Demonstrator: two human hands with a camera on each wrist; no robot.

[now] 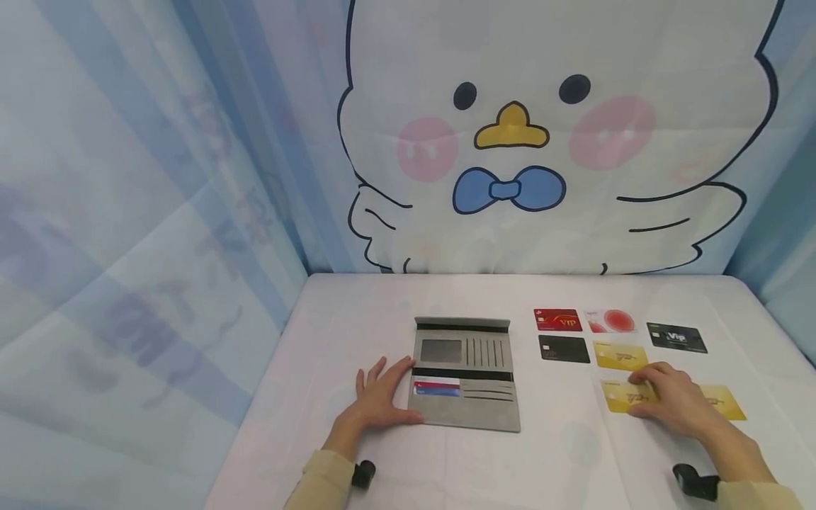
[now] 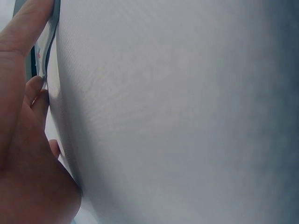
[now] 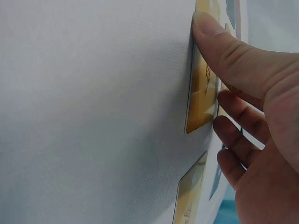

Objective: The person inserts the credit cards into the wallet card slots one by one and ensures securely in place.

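A grey card wallet (image 1: 465,418) lies unfolded on the table, with a red, white and blue card (image 1: 436,387) in a slot of its lower half. My left hand (image 1: 379,400) rests at the wallet's left edge, fingers spread, thumb on the lower left corner. Over to the right, my right hand (image 1: 682,400) pinches a gold card (image 1: 615,397) between thumb and fingers at its long edges. That card lies on or very near the cloth. In the right wrist view the thumb (image 3: 229,51) presses the near edge of the card (image 3: 201,98); the index finger is mostly hidden.
Behind the right hand lie another gold card (image 1: 618,356), a dark card (image 1: 564,349), a red VIP card (image 1: 557,320), a white card with a red circle (image 1: 610,321) and a black Vip card (image 1: 676,338). A further gold card (image 1: 727,402) is partly covered by that hand.
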